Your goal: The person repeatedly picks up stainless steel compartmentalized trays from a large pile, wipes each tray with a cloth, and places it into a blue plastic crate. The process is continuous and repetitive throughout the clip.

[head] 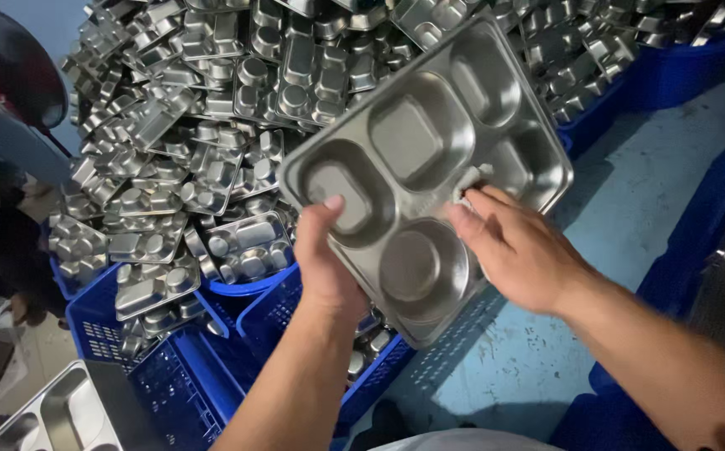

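A stainless steel compartment tray [419, 142] is held up tilted in front of me, its hollows facing me. My left hand [326, 267] grips its lower left edge, thumb resting inside a compartment. My right hand [519, 250] presses a small white cloth [467, 182] against the tray's middle right, fingers bent over it.
A large heap of identical steel trays [204, 125] fills the background, spilling over blue plastic crates [187, 367]. More blue crates [679, 67] stand at the right. A pale blue floor [646, 192] shows between them. Another tray [45, 418] lies at the lower left. A red fan [12, 63] is at the top left.
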